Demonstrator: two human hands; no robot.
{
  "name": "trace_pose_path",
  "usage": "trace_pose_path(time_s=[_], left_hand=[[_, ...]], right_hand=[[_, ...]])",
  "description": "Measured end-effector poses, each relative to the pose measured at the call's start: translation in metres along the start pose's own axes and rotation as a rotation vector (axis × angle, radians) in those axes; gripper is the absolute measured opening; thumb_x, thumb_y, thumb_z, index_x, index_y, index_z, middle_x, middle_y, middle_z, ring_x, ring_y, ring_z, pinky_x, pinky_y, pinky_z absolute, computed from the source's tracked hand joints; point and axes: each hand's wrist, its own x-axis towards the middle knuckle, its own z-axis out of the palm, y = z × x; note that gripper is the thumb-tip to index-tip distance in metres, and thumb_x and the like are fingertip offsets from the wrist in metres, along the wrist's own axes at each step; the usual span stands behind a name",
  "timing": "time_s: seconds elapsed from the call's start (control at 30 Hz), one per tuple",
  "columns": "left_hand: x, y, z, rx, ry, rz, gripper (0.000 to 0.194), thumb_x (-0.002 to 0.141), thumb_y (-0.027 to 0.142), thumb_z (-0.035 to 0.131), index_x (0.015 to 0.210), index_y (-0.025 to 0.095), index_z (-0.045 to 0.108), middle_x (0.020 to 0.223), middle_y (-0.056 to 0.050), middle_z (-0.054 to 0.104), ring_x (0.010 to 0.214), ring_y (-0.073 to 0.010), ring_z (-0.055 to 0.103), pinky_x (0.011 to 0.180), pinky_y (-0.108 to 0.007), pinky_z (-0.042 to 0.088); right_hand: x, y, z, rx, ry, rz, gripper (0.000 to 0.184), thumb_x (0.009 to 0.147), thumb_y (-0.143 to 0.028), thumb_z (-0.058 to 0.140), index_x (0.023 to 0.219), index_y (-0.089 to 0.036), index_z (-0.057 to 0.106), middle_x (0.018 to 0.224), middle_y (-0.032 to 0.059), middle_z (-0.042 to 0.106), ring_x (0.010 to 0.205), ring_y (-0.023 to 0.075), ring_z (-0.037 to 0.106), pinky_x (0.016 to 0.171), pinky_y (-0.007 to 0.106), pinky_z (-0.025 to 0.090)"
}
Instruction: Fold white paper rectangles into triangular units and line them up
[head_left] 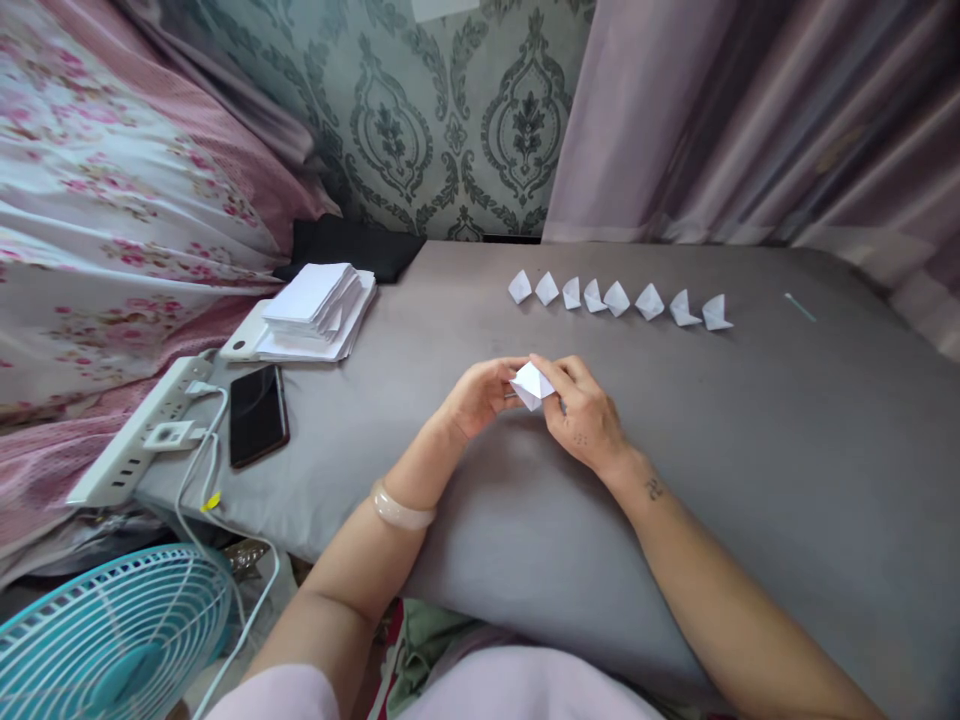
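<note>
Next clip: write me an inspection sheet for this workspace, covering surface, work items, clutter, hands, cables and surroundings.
Surface: plain grey work surface.
Work items: folded white paper piece in hand; eight similar pieces in a row beyond; paper stack at left.
Clutter: phone; thin pale stick at far right.
Hands: left hand and right hand both hold the folded piece.
Cables: two white cables from the power strip, hanging over the edge.
Surroundings: patterned wall, curtains, turquoise fan.

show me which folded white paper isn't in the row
The folded paper held between the left hand and right hand; the other eight folded papers form the row.
</note>
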Motion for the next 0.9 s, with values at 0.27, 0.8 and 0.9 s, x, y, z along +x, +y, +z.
trace_pose_path(time_s=[0.27,0.8,0.9], left_hand=[[0.002,-0.005,0.003,0.069,0.142,-0.006,0.037,0.063,0.029,0.084,0.092,0.01,0.072,0.08,-0.007,0.069,0.069,-0.0114,0.063,0.066,-0.024,0.05],[0.002,-0.008,0.004,0.081,0.152,0.06,0.031,0.058,0.028,0.086,0.082,0.012,0.075,0.079,-0.006,0.072,0.071,-0.0135,0.064,0.072,-0.028,0.051],[0.003,-0.008,0.003,0.099,0.156,0.061,0.031,0.058,0.029,0.086,0.081,0.012,0.074,0.078,-0.007,0.072,0.07,-0.0134,0.064,0.07,-0.028,0.05]], right_hand=[[0.004,0.002,0.002,0.346,0.03,0.101,0.052,0.079,-0.008,0.041,0.124,-0.025,0.061,0.114,0.007,0.065,0.104,0.0215,0.062,0.092,0.039,0.051],[0.011,-0.003,0.001,0.913,-0.021,0.643,0.03,0.071,-0.047,0.074,0.086,-0.021,0.076,0.087,0.0038,0.075,0.08,0.0183,0.067,0.079,0.033,0.053],[0.012,-0.003,-0.001,0.921,-0.025,0.652,0.029,0.07,-0.046,0.075,0.085,-0.022,0.076,0.085,0.0033,0.075,0.077,0.0168,0.066,0.078,0.032,0.053]])
